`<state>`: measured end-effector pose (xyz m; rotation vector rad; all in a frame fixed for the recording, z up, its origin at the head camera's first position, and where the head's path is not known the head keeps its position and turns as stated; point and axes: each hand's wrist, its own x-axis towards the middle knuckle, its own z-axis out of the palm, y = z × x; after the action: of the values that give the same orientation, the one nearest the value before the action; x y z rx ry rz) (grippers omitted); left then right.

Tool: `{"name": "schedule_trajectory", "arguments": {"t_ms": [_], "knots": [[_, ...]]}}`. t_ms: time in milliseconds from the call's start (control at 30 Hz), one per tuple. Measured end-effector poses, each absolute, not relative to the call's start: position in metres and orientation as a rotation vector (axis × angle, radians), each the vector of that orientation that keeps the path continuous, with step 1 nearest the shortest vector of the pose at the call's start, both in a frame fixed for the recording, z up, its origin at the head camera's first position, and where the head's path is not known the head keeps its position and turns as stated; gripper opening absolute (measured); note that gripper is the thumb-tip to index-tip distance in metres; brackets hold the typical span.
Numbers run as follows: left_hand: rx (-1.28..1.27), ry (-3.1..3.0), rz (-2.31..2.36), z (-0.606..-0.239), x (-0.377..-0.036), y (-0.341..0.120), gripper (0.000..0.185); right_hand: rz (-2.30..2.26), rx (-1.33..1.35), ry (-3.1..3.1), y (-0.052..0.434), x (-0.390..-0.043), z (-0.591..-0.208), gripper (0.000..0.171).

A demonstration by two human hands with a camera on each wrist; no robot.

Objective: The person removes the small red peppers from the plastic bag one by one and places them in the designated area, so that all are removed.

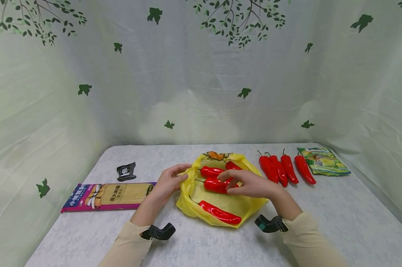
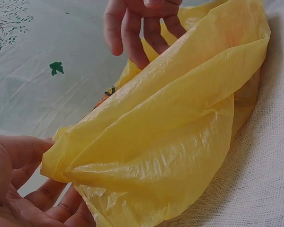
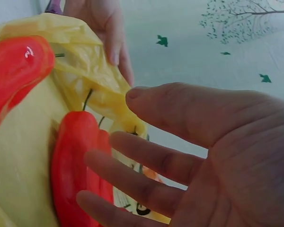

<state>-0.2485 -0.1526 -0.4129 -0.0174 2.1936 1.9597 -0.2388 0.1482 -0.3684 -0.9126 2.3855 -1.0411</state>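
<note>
While the left hand [image 1: 167, 183] pinches the yellow bag [image 1: 221, 202] open, the right hand [image 1: 251, 183] (fingers loose, empty) hovers over the bagged peppers [image 1: 215, 185]; bagging seems midway, and the next reach calls for the loose peppers [image 1: 285, 168].

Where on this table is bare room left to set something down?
Free: the table's right front, below the snack packet; the near edge before both sleeves; the back left, behind the black sachet. Crowded: the middle, with the yellow bag, both hands, and the row of red peppers.
</note>
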Motion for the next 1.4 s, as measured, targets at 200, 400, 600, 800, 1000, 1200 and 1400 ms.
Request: {"name": "schedule_trajectory", "arguments": {"t_ms": [200,400,600,800,1000,1200,1400], "knots": [[-0.023,2.191,1.963,-0.413,-0.248,-0.152,0.036,-0.984,-0.939,2.352,0.141,-0.237,-0.372,0.042],[-0.03,2.172,1.976,-0.413,-0.248,-0.153,0.036,-0.975,-0.94,2.295,0.134,-0.235,-0.377,0.044],[-0.034,2.176,1.975,-0.413,-0.249,-0.154,0.036,-0.927,-0.955,2.278,0.128,-0.233,-0.382,0.045],[-0.02,2.181,1.962,-0.413,-0.249,-0.154,0.036,-0.914,-0.981,2.26,0.121,-0.231,-0.386,0.047],[-0.02,2.184,1.958,-0.412,-0.248,-0.154,0.036,-0.92,-0.92,2.25,0.117,-0.227,-0.386,0.047],[-0.025,2.18,1.968,-0.411,-0.247,-0.153,0.036,-0.911,-0.864,2.273,0.112,-0.226,-0.39,0.05],[-0.027,2.175,1.972,-0.413,-0.247,-0.152,0.036,-0.908,-0.833,2.289,0.11,-0.224,-0.396,0.052]]}}
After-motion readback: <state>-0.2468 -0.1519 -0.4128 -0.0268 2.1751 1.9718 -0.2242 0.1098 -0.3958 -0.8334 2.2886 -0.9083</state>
